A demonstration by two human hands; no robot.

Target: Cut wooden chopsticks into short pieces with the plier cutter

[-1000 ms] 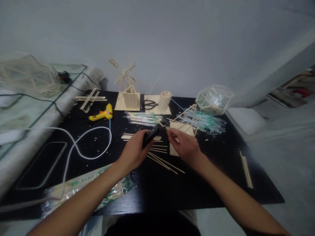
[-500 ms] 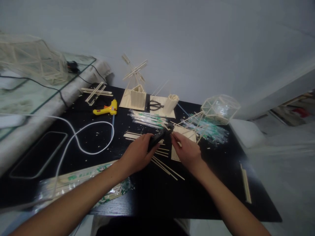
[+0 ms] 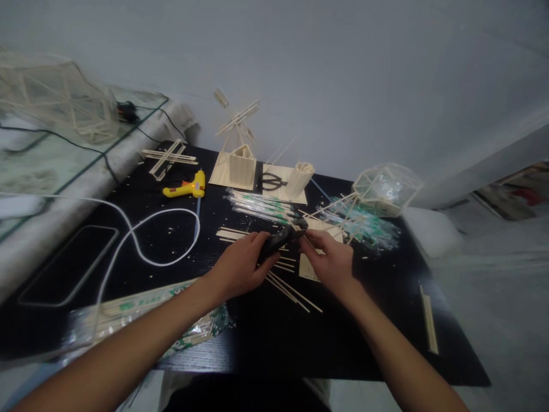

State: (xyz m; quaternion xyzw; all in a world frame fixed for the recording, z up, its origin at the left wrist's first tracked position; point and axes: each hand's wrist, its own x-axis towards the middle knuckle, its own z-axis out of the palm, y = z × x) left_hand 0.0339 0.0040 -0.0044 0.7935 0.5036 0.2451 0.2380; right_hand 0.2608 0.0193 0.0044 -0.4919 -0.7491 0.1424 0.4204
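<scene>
My left hand [image 3: 245,258] is wrapped round a black tool [image 3: 278,240] above the middle of the dark table. Close to the tool's head, my right hand [image 3: 328,254] is pinched; what its fingertips hold is too small to make out. Under my right hand lies a thin wooden board [image 3: 307,268]. Loose sticks [image 3: 291,290] are spread on the table between and below my hands. Just beyond the hands lie clear-wrapped stick packs [image 3: 257,205]. Farther back, black scissors [image 3: 272,182] rest beside a round stick cup [image 3: 300,178] on another board.
A yellow glue gun [image 3: 185,186] and a looped white cable [image 3: 163,263] lie on the left. A stick windmill [image 3: 241,166] stands at the back, and a faceted frame [image 3: 386,190] at the right. Wrapped packs [image 3: 150,309] lie near the left forearm.
The fingers of my right hand have shifted slightly at the tool's head, and the tool has turned a little. My left hand keeps its hold.
</scene>
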